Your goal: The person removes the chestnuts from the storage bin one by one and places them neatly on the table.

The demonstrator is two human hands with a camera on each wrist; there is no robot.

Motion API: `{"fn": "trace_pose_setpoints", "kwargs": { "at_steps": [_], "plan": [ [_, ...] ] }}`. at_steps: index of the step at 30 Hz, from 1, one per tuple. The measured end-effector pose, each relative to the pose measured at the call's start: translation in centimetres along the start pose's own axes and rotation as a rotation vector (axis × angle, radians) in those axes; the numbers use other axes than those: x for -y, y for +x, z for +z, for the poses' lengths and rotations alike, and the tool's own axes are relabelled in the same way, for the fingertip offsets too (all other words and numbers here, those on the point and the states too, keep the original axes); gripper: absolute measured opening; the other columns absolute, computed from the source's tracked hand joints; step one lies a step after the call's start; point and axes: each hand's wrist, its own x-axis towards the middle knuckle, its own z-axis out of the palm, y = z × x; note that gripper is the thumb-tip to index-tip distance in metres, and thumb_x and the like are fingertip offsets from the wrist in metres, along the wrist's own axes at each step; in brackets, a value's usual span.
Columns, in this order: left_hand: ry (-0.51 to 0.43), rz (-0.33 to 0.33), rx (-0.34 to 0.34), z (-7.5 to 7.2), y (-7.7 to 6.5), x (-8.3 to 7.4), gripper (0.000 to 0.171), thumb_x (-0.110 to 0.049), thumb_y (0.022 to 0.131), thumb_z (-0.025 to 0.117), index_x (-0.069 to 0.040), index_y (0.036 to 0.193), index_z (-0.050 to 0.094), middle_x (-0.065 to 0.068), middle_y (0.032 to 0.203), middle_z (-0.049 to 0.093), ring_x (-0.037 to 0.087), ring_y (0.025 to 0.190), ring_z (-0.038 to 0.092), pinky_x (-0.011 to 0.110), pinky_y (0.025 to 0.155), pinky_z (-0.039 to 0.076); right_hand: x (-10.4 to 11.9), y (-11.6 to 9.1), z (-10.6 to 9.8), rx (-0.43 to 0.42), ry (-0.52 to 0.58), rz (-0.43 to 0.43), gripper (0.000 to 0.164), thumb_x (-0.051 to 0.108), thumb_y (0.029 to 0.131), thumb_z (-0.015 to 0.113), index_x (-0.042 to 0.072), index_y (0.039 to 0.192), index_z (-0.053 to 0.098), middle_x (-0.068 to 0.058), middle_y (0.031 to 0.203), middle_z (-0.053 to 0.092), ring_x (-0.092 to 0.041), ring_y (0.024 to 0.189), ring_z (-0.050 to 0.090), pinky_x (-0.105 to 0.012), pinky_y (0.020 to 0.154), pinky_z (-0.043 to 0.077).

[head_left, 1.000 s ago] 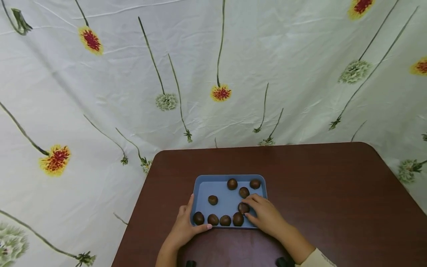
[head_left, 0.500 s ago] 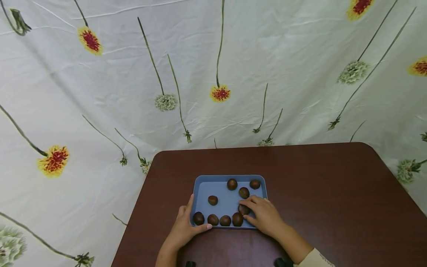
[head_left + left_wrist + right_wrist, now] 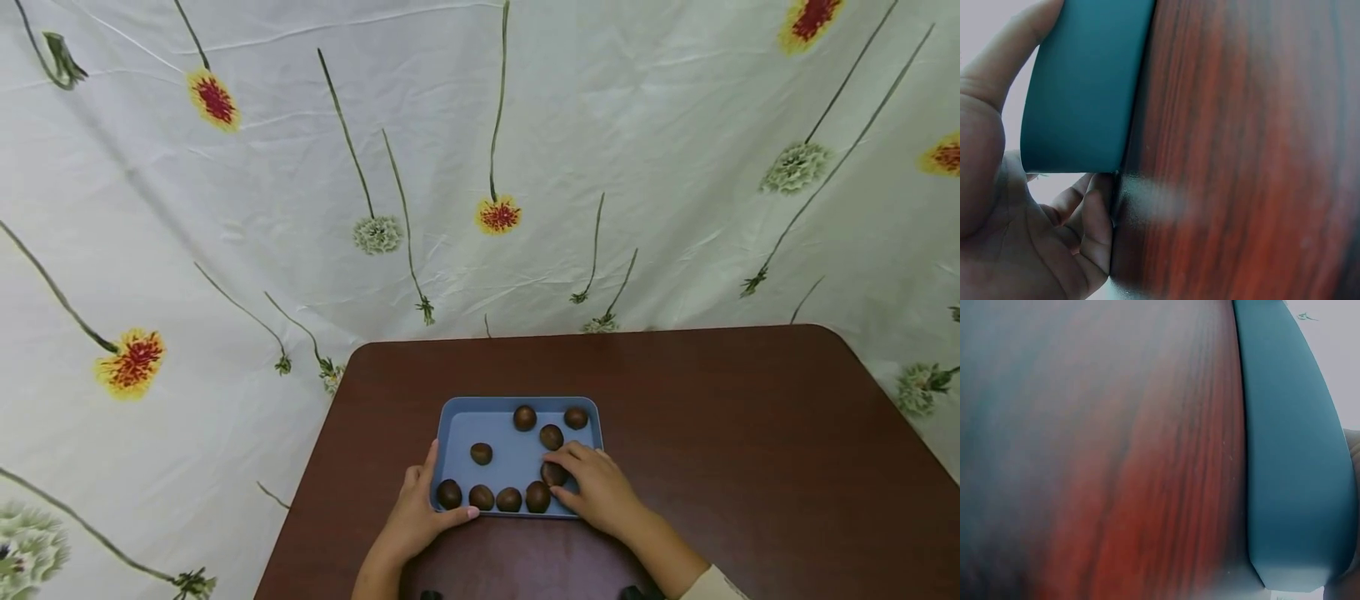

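Observation:
In the head view, a blue rectangular tray lies on the table with several round brown chestnuts in it. My left hand holds the tray's near left corner, its thumb along the front rim and fingers at the left side. In the left wrist view, the tray's wall stands between thumb and fingers. My right hand reaches over the right side and pinches a chestnut between thumb and fingers. Just left of it sits another chestnut, in a row along the front wall. The right wrist view hides the right fingertips.
Towards the tray's back lie chestnuts, and a single chestnut sits left of centre. The dark brown table extends right of the tray. A white flowered cloth hangs behind it. Two dark objects show at the bottom edge.
The right fingers have closed further over the chestnut, which has shifted slightly towards the front wall. The left hand and tray keep their places; the head view has tilted a little.

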Motion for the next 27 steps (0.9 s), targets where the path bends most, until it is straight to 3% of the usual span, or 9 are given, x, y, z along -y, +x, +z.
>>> {"fn": "trace_pose_setpoints", "kwargs": {
  "at_steps": [8,17,27],
  "plan": [
    [0.012,-0.005,0.000,0.0,0.0,0.1,0.123,-0.052,0.075,0.087,-0.028,0.165,0.007,0.015,0.133,0.043,0.024,0.109,0.053,0.047,0.092,0.047,0.0,0.1,-0.4,-0.021,0.106,0.040,0.042,0.021,0.084,0.082,0.017,0.122,0.062,0.004,0.115,0.065,-0.012,0.104,0.065,-0.044,0.092,0.052],
    [0.007,-0.010,0.002,0.1,-0.1,0.0,0.122,-0.052,0.075,0.087,-0.028,0.165,0.008,0.017,0.135,0.043,0.026,0.112,0.054,0.048,0.092,0.048,-0.7,-0.1,-1.3,-0.099,0.328,0.078,0.048,0.006,0.082,0.081,0.011,0.124,0.059,0.002,0.119,0.061,-0.016,0.109,0.065,-0.035,0.093,0.055],
    [-0.001,-0.025,-0.009,0.0,0.0,-0.5,0.123,-0.053,0.073,0.088,-0.028,0.165,0.009,0.016,0.134,0.044,0.026,0.110,0.055,0.048,0.092,0.048,-1.8,-0.7,-3.0,-0.209,0.355,0.121,0.048,0.006,0.084,0.082,0.013,0.127,0.065,0.004,0.121,0.062,-0.013,0.109,0.062,-0.041,0.091,0.054]
  ]
}}
